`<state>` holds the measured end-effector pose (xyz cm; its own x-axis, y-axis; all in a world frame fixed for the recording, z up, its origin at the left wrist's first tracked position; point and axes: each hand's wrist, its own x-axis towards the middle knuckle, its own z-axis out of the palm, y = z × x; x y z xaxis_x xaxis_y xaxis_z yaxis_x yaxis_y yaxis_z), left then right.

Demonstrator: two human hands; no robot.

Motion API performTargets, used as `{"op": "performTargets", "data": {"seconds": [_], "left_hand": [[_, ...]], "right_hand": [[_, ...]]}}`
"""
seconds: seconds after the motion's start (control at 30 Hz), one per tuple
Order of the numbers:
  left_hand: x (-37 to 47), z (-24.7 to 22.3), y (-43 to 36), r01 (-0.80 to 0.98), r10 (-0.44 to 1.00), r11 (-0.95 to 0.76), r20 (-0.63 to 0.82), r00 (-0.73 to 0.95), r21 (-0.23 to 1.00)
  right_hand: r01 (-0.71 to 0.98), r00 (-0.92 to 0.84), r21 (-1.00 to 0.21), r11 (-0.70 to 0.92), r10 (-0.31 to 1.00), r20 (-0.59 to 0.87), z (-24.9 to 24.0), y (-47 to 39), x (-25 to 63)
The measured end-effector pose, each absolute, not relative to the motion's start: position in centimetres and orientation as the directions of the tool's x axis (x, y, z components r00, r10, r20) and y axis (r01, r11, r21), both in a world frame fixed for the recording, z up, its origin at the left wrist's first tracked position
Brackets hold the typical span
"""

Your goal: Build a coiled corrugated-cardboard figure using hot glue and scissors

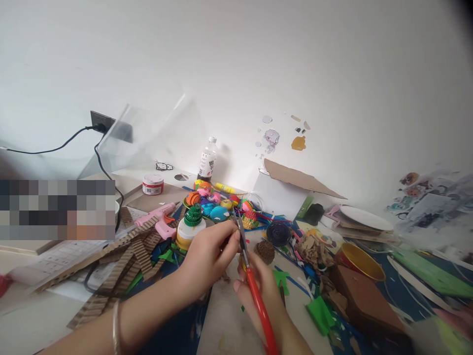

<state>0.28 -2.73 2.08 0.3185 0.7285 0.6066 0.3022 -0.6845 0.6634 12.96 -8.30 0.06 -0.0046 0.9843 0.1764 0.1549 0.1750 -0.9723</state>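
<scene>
A pair of scissors (257, 301) with red handles lies along my right hand (271, 296), which is closed around it. Its metal blades point up and away, slightly apart at the tips. My left hand (210, 249) is closed in a pinch right beside the blades; whatever its fingertips hold is hidden. A small yellow bit shows between the two hands. Just beyond them are a brown corrugated-paper ball (264, 252), a dark blue paper coil (278, 233) and several colourful corrugated-paper balls (219, 212) grouped together.
Left of my hands are corrugated cardboard strips (118, 276), a pink glue gun (157, 220) and a white bottle with a green coiled top (191, 229). A drink bottle (207, 160) stands near the wall. To the right are a brown box (365, 301), a gold-lined round container (360, 261) and green scraps (320, 314).
</scene>
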Motion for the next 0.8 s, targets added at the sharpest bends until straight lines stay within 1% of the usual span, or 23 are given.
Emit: {"op": "performTargets", "data": {"seconds": [0.23,0.5,0.6,0.8], "left_hand": [[0.22,2.12,-2.82,0.272,0.743,-0.668,0.597,0.303,0.693],[0.03,2.29,-2.92,0.352,0.713,-0.699,0.645,0.274,0.623],[0.22,2.02,-2.65,0.363,0.721,-0.691,0.635,0.279,0.625],[0.52,1.5,-2.18,0.352,0.736,-0.677,0.609,0.296,0.647]], "right_hand": [[0.115,-0.004,-0.977,0.179,0.984,0.18,-0.01,-8.22,12.86],[0.148,-0.025,-0.972,0.181,0.984,0.179,0.39,-8.08,12.74],[0.159,-0.034,-0.974,0.162,0.987,0.159,0.38,-8.09,12.81],[0.17,-0.067,-0.968,0.186,0.982,0.177,0.45,-8.17,13.07]]}}
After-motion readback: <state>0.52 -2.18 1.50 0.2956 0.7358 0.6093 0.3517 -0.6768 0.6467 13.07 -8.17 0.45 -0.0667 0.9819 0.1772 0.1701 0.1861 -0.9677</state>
